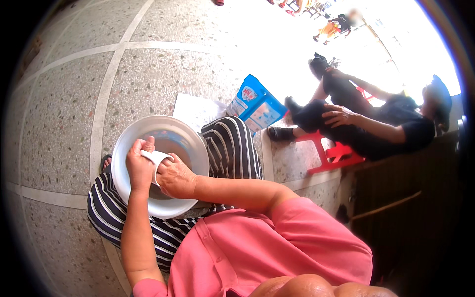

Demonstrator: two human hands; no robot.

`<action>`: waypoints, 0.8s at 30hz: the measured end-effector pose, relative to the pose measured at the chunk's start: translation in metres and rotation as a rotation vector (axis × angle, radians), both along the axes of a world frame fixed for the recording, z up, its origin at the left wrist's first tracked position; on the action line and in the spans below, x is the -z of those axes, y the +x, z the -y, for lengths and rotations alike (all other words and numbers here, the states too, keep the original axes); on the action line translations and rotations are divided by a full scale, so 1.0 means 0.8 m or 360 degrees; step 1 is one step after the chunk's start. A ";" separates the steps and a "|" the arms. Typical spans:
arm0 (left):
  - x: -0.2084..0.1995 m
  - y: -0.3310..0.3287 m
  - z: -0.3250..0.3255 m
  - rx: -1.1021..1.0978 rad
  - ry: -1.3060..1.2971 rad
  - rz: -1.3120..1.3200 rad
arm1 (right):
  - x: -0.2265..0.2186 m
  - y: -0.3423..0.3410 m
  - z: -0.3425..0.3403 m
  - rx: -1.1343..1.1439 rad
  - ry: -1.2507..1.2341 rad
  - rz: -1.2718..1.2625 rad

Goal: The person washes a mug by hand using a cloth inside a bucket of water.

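Between my legs stands a round, light-coloured basin (197, 141) with cloudy water (175, 146) in it. Above the water, a white band-like piece (157, 157), perhaps folded cloth, stretches between my two hands. My left hand (140, 166) is closed on its left end. The fingers of my right hand (175, 179) are bent around its other end and partly hide it. Whether the piece touches the water, I cannot tell.
A blue plastic package (257, 106) stands beyond my right knee, beside a white sheet (193, 110) on the speckled floor (158, 72). To the right, a person in dark clothes (366, 131) sits on a red stool (329, 154). A thin stick (388, 205) lies nearer.
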State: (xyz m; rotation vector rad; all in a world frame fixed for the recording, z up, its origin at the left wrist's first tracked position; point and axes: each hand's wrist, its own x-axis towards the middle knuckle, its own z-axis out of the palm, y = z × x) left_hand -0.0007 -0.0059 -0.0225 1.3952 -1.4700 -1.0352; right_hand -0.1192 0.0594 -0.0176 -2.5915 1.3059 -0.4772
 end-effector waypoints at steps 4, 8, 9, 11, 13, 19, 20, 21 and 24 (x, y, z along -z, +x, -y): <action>-0.005 -0.007 -0.008 -0.0039 -0.0174 0.0134 | 0.011 0.008 -0.008 0.0104 0.0402 -0.0262; -0.027 -0.016 -0.019 0.0012 -0.0421 0.0245 | 0.056 0.014 -0.025 0.0117 0.0308 0.0252; -0.029 -0.014 -0.019 -0.0028 -0.0364 0.0211 | 0.049 0.017 -0.025 0.0139 0.0396 0.0600; -0.027 -0.011 -0.018 -0.0071 -0.0307 0.0176 | 0.036 0.024 -0.022 0.0173 0.0836 0.1135; -0.018 -0.003 -0.014 -0.0166 -0.0336 0.0062 | -0.025 0.025 -0.008 0.0363 0.1865 0.1721; -0.007 -0.005 -0.013 -0.0130 -0.0205 -0.0071 | 0.025 0.010 -0.012 0.0069 0.0425 0.0478; -0.005 -0.004 -0.014 -0.0127 -0.0194 -0.0052 | 0.032 0.006 -0.010 0.0065 0.0424 0.0478; -0.007 -0.005 -0.014 -0.0122 -0.0193 -0.0025 | 0.032 0.001 -0.007 0.0043 0.0230 0.0364; -0.012 -0.008 -0.011 -0.0174 -0.0232 -0.0032 | 0.036 0.004 -0.005 0.0053 0.0089 0.0305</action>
